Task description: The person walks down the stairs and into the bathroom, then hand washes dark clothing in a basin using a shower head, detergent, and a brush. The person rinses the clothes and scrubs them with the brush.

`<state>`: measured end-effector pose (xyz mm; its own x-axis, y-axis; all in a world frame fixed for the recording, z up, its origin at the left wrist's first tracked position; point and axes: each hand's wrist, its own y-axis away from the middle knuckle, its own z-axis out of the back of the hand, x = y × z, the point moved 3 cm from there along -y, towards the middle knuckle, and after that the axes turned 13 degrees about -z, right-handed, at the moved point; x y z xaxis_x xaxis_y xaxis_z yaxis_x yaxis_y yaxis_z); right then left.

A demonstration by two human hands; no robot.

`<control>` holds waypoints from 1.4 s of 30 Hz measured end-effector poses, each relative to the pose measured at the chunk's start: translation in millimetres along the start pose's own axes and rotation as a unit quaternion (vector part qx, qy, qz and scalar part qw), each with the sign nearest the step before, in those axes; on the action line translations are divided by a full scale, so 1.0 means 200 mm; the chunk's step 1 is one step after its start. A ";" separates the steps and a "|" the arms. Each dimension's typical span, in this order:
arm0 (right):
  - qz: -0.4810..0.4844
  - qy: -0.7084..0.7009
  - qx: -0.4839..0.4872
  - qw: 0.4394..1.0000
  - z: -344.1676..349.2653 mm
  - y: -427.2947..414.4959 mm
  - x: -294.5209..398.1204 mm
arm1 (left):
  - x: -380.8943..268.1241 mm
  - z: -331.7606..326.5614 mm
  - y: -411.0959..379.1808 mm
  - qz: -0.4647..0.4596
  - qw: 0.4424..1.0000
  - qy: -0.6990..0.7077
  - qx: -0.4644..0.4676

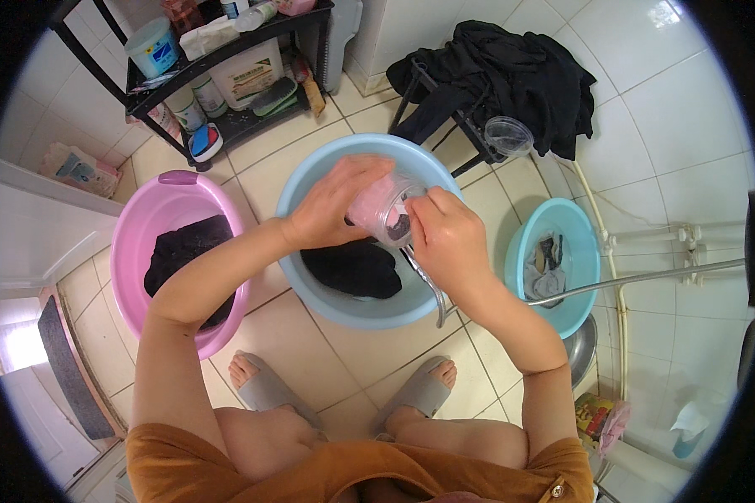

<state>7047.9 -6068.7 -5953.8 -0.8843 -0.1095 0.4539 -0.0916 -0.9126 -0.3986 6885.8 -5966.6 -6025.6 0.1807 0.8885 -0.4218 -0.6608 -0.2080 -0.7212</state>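
Over a light blue basin point(365, 319), my left hand point(340, 204) grips a clear plastic jar point(380, 204) with pink contents, tilted with its mouth towards the right. My right hand point(447, 236) is closed at the jar's mouth, its fingers pinching something small and white, perhaps a scoop. Black cloth point(358, 270) lies in the basin beneath the hands. A metal shower hose and handle point(425, 276) rests across the basin's right rim. The round clear lid point(508, 136) lies on the edge of a black stool.
Left stands a pink basin point(118, 251) with black cloth; right, a turquoise basin point(588, 270) with grey cloth. Black clothes point(509, 75) are heaped on the stool point(472, 135). A black shelf point(226, 135) with bottles and brushes stands at the upper left. The hose point(642, 275) stretches rightward.
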 end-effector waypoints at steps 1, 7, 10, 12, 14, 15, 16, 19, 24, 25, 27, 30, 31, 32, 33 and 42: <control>0.004 0.021 0.008 1.000 -0.01 -0.01 0.00 | 0.01 0.00 0.01 0.005 1.000 0.004 0.002; 0.033 0.003 0.016 0.999 -0.04 0.00 -0.02 | 0.02 -0.02 0.02 0.034 0.999 0.029 -0.016; 0.005 0.015 -0.013 1.000 -0.03 0.00 -0.03 | 0.01 -0.04 0.02 0.042 0.999 0.035 0.004; 0.022 -0.003 0.002 1.000 -0.03 0.00 -0.03 | 0.01 -0.04 0.02 0.054 0.998 0.030 -0.005; 0.023 0.004 0.007 1.000 -0.04 0.00 -0.02 | 0.01 -0.04 0.01 0.044 0.998 0.033 -0.012; 0.016 0.021 0.005 1.000 -0.04 -0.01 -0.02 | 0.01 -0.04 0.01 0.044 0.998 0.030 -0.011; 0.005 0.040 0.016 0.999 -0.04 -0.01 -0.02 | 0.01 -0.04 0.01 0.042 0.998 0.036 -0.014; -0.005 -0.002 -0.041 0.999 -0.03 0.00 -0.02 | 0.01 -0.04 0.02 0.044 0.998 0.043 -0.022; 0.011 0.030 -0.004 0.999 -0.05 0.02 -0.02 | 0.00 -0.03 0.04 0.041 0.998 0.044 -0.019; -0.009 0.033 -0.009 0.999 -0.05 0.03 -0.03 | 0.00 -0.04 0.04 0.052 0.998 0.040 -0.013; 0.017 -0.012 -0.002 1.000 -0.06 0.04 -0.02 | 0.00 -0.04 0.05 0.066 0.997 0.030 -0.009; 0.027 0.026 0.012 0.999 -0.07 0.04 -0.01 | -0.01 -0.05 0.06 0.085 0.995 0.041 -0.018; 0.054 0.051 0.024 0.997 -0.08 0.04 -0.01 | -0.01 -0.06 0.06 0.089 0.995 0.043 -0.017; 0.028 0.056 -0.009 0.998 -0.07 0.04 -0.02 | -0.01 -0.06 0.06 0.090 0.995 0.044 -0.018; 0.028 0.056 -0.035 0.997 -0.06 0.03 -0.02 | -0.01 -0.06 0.07 0.093 0.995 0.045 -0.015; 0.046 0.015 0.019 0.999 -0.09 0.10 -0.02 | 0.01 -0.07 0.09 0.076 0.996 0.053 -0.010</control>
<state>7042.1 -6078.9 -5977.5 -0.9018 -0.1812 0.3923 0.0069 -0.9138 -0.4061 6885.3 -5974.5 -6046.4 0.1556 0.7986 -0.5814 -0.6717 -0.3460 -0.6550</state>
